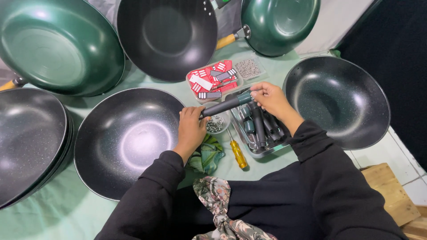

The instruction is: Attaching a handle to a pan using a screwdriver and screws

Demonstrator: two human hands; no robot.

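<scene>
My left hand (191,126) grips the lower end of a black pan handle (223,105) with a green metal collar. My right hand (269,96) pinches the collar end of the same handle, held over a metal tray (262,153) of several more black handles. A small bowl of screws (217,124) sits just under the handle. A large black speckled wok (129,138) without a handle lies to the left of my left hand. A yellow-handled screwdriver (238,152) lies in front of the tray.
Another black wok (340,100) sits at the right. Green pans (58,44) (278,22) and a black pan (167,35) stand at the back, and stacked black woks (26,142) lie at the far left. A clear tray of red tags (213,80) and screws (247,68), plus a green cloth (207,155), rest on the pale green cover.
</scene>
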